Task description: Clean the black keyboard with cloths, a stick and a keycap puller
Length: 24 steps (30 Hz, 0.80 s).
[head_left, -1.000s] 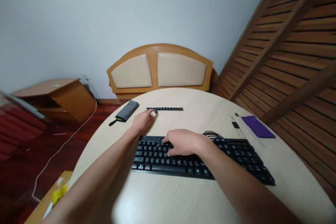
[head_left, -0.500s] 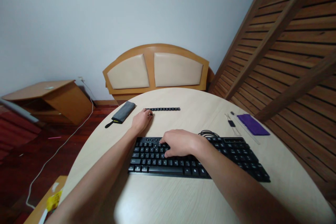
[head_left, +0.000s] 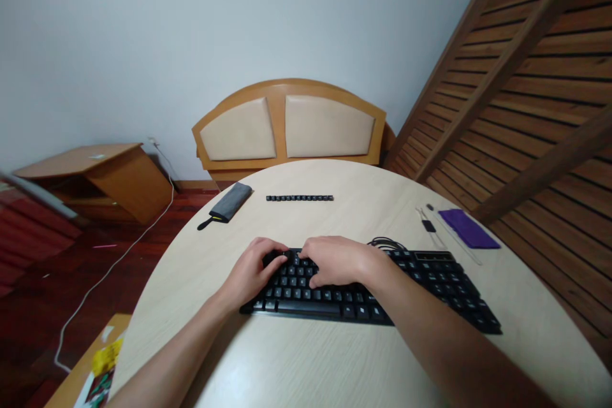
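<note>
both hands rest on a black plastic computer keyboard (head_left: 406,287) lying on a round, pale wood-grain table (head_left: 335,363). the left hand (head_left: 253,271) curls over the keyboard's upper left corner, fingers bent onto the keys; whether it pinches anything cannot be told. the right hand (head_left: 337,259) lies flat across the keys just beside it, loosely spread, holding nothing. farther back sits a straight row of small black keycaps (head_left: 299,197), with a grey fabric pouch (head_left: 230,202) near its left end.
</note>
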Available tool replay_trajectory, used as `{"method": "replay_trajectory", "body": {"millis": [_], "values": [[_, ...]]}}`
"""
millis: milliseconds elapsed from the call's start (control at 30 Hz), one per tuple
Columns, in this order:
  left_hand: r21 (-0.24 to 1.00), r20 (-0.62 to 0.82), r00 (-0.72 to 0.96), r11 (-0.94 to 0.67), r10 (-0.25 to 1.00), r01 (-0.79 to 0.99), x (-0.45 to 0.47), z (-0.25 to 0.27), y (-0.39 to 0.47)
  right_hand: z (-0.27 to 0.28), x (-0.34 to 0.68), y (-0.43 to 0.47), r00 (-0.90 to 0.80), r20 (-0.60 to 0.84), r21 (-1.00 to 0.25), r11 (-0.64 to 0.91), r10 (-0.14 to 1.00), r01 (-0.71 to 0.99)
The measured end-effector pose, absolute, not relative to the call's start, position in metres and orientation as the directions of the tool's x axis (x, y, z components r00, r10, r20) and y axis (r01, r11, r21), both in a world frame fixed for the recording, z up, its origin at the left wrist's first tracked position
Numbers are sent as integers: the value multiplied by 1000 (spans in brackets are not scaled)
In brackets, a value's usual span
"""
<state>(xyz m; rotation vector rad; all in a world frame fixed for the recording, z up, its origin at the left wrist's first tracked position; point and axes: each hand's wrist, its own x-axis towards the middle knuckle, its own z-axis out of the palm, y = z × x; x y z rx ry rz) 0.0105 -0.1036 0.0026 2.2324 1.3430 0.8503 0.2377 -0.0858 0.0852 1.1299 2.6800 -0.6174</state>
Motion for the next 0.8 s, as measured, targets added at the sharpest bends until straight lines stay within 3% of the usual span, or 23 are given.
{"method": "replay_trajectory", "body": {"millis": [233, 800], "values": [[616, 236, 422, -470, 876, 632, 9, 5, -104, 85, 235, -97, -672, -317, -265, 617, 670, 741], [457, 238, 543, -586, 805, 669, 12, 16, -108, 77, 237, -96, -683, -285, -293, 618, 672, 730]]}}
